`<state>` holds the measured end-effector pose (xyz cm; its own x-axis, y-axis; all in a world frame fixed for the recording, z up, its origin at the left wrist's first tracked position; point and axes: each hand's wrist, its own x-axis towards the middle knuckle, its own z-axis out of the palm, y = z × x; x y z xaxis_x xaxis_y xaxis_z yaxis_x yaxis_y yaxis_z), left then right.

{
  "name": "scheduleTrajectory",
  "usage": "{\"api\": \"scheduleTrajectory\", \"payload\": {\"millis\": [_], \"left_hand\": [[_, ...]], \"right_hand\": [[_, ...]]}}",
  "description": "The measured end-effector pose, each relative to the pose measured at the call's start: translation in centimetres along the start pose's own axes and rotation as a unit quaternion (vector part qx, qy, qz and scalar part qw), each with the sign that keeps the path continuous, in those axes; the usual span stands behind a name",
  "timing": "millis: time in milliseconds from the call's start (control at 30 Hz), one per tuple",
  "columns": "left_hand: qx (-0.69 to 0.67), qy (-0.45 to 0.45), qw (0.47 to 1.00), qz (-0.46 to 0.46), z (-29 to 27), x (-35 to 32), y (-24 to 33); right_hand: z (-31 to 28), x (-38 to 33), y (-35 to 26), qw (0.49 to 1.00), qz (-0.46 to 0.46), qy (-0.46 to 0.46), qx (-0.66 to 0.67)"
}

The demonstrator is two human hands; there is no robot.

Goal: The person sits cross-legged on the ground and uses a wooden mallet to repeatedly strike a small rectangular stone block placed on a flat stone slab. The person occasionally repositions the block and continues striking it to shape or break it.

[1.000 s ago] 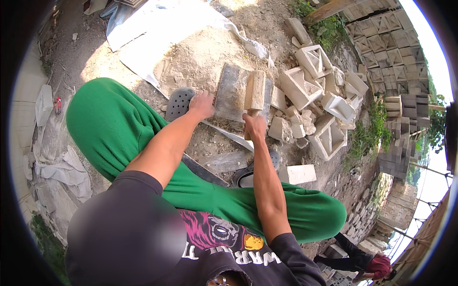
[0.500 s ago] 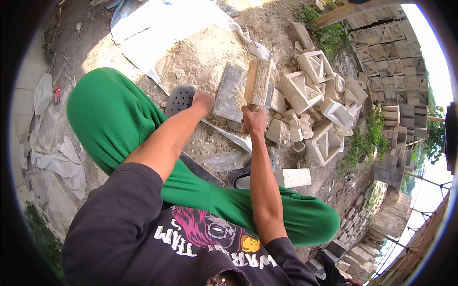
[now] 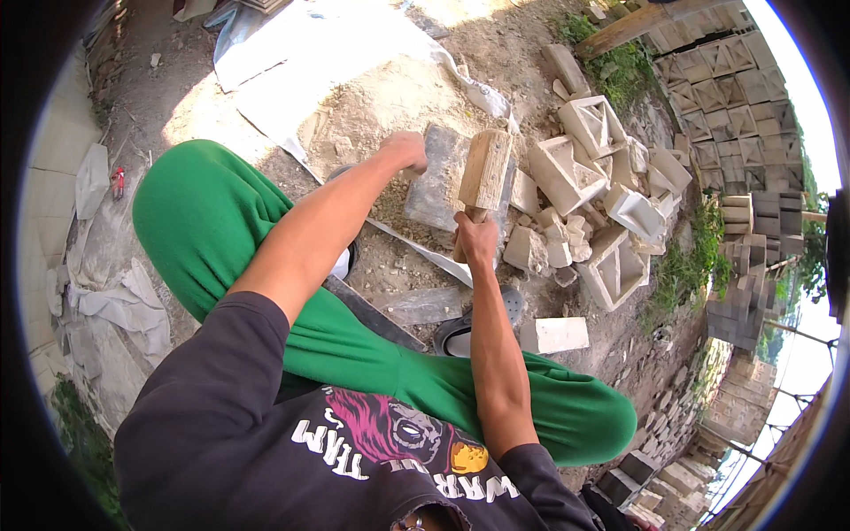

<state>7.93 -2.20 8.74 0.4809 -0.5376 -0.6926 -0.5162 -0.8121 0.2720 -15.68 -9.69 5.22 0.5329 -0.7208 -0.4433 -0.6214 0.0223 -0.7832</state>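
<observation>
Stone is what the hands are working on: a flat grey stone slab (image 3: pixel 438 181) is lying on the dirt ground (image 3: pixel 292 53) ahead of the person's green-trousered knees, at about twelve o'clock from the chest. The left hand (image 3: pixel 405 150) is curling closed at the slab's left upper edge, pressing it down; whether it is pinching anything small is not clear. The right hand (image 3: pixel 476 241) is wrapping tight around the handle of a wooden mallet (image 3: pixel 483 170), whose blocky head is standing raised over the slab's right side. The slab is looking heavy, stiff and rough, likely brittle at its thin edges, so a grip by the thick long sides would probably suit it best. The mallet is looking light and dry, easy to hold low on the handle. At two to three o'clock, hollow concrete blocks (image 3: pixel 591 128) and broken stone pieces (image 3: pixel 549 243) are crowding close to the slab. Open room is lying at ten to eleven o'clock, across the sand pile (image 3: pixel 381 93) and pale sheeting (image 3: pixel 292 97).
</observation>
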Motion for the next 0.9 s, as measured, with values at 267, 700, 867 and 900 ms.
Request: {"api": "scheduleTrajectory", "payload": {"millis": [267, 700, 867, 900], "left_hand": [[-0.131, 0.119, 0.983, 0.038, 6.8, 4.8, 1.1], [-0.248, 0.171, 0.954, 0.005, 10.1, 4.6, 0.7], [-0.320, 0.222, 0.921, 0.029, 11.1, 5.3, 0.9], [-0.324, 0.231, 0.917, 0.030, 11.5, 5.5, 0.8]], "right_hand": [[0.4, -1.6, 3.1, 0.995, 0.066, 0.024, -0.077], [-0.1, -0.8, 1.3, 0.993, 0.107, -0.007, -0.051], [0.7, -0.9, 3.3, 0.997, 0.057, 0.028, -0.036], [0.7, -0.9, 3.5, 0.996, 0.081, 0.013, -0.020]]}}
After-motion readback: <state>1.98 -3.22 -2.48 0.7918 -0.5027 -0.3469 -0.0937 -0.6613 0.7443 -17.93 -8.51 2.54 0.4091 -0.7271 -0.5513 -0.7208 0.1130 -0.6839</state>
